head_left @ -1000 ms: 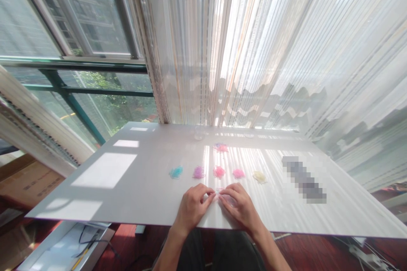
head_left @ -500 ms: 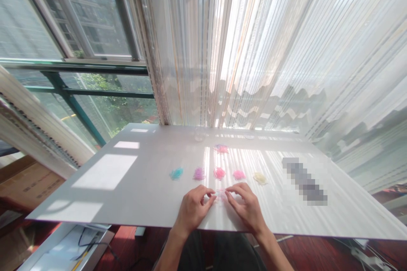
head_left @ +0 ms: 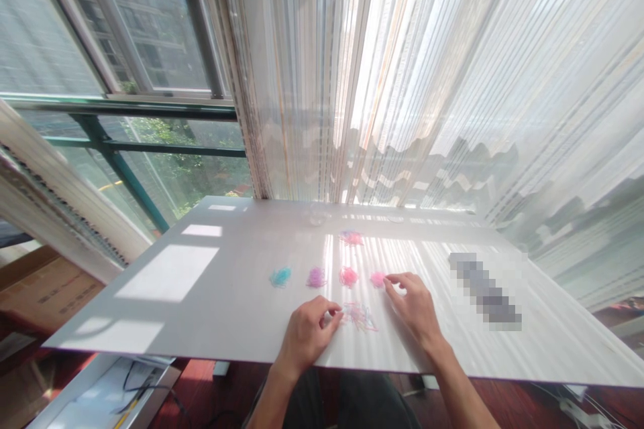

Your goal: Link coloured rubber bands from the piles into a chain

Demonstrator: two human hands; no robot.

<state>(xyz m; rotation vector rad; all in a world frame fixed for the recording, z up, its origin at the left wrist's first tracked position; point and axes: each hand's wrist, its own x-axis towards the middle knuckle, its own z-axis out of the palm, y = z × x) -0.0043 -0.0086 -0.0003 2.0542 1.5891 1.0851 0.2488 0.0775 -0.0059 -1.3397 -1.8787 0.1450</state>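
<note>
Small piles of thin coloured strands, perhaps rubber bands, lie on the white table. A mixed-colour pile [head_left: 359, 316] is spread loosely nearest me. My left hand [head_left: 309, 330] rests at its left edge, thumb and index finger pinched together; anything between them is too small to see. My right hand [head_left: 415, 305] reaches to the right edge of a pink pile [head_left: 377, 279], its fingertips closed on something I cannot make out. In the same row sit a teal pile [head_left: 280, 276], a purple pile [head_left: 316, 277] and a red-pink pile [head_left: 348, 275]. The yellow pile is hidden behind my right hand.
Another mixed pile [head_left: 351, 237] lies farther back. Near the far edge of the table [head_left: 231, 308] stands a clear container [head_left: 318, 217], with a clear round piece [head_left: 395, 219] to its right. A blurred-out object [head_left: 486, 291] lies at right. Sheer curtains [head_left: 372, 80] hang behind.
My right hand has moved right and away from me, from the near mixed pile to the pink pile, now covering the yellow one. The near pile shows more. My left hand has barely moved.
</note>
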